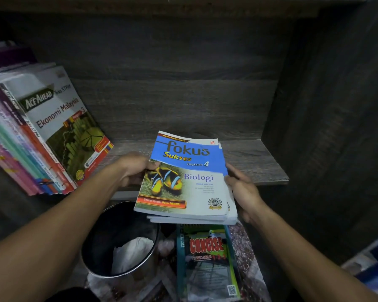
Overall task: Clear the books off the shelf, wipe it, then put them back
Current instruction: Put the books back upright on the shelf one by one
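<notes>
I hold a small stack of books (190,184) level in front of the dark wooden shelf (249,162); the top one is a blue and white "Fokus Sukses Biologi" book with clownfish on its cover. My left hand (135,168) grips the stack's left edge, thumb on the cover. My right hand (241,188) holds the right edge, fingers curled under it. The far end of the stack reaches over the shelf board. A row of books (42,136) leans at the shelf's left end, an "Ekonomi Malaysia" cover facing out.
Below the shelf stands a round black bin (118,240) with crumpled white paper inside. Beside it on the floor lies a pile of books topped by a "Concise" title (207,258). The shelf's right side wall (314,105) rises close by. Blue objects (373,264) sit at lower right.
</notes>
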